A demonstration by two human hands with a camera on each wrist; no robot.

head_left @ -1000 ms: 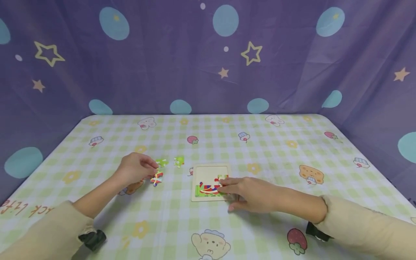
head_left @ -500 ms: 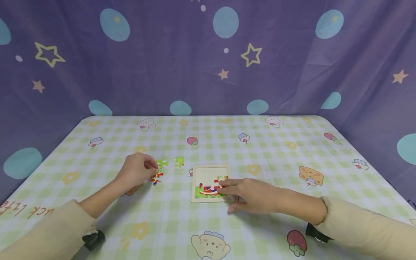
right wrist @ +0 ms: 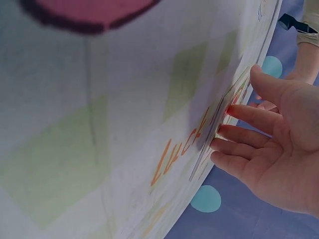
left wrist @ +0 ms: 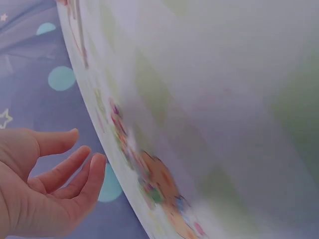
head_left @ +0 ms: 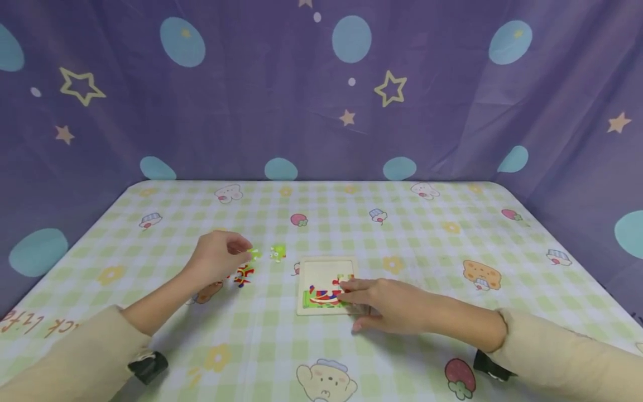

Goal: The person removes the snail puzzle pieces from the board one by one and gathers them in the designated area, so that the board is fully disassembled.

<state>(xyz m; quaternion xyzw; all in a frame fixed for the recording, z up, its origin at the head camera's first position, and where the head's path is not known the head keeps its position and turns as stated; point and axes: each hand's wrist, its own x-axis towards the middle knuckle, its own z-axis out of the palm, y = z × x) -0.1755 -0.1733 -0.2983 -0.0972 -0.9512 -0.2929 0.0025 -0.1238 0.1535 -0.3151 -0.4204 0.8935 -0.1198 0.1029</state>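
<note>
My left hand point(head_left: 216, 258) hovers over loose jigsaw pieces left of the puzzle tray. In the left wrist view, its thumb and relaxed fingers point(left wrist: 92, 179) stand apart with nothing between them. Just below it lies a red, white and blue piece point(head_left: 243, 275); a green piece point(head_left: 255, 254) shows at the fingertips, partly covered. Another green piece point(head_left: 278, 253) lies slightly farther right. The square wooden tray point(head_left: 321, 272) has joined red, blue and green pieces point(head_left: 322, 300) along its near side. My right hand point(head_left: 389, 306) rests its extended fingers on the tray's right side, hiding some pieces.
A pale green checked tablecloth point(head_left: 432, 240) with printed cartoon figures covers the table. Behind and beside it hangs a purple curtain point(head_left: 281, 100) with stars and dots. Dark bands point(head_left: 148, 367) sit near both sleeves.
My left hand has lifted slightly and moved a little right, its fingers now spread farther and the red piece more exposed. The right hand stays on the tray. The head view has tilted slightly.
</note>
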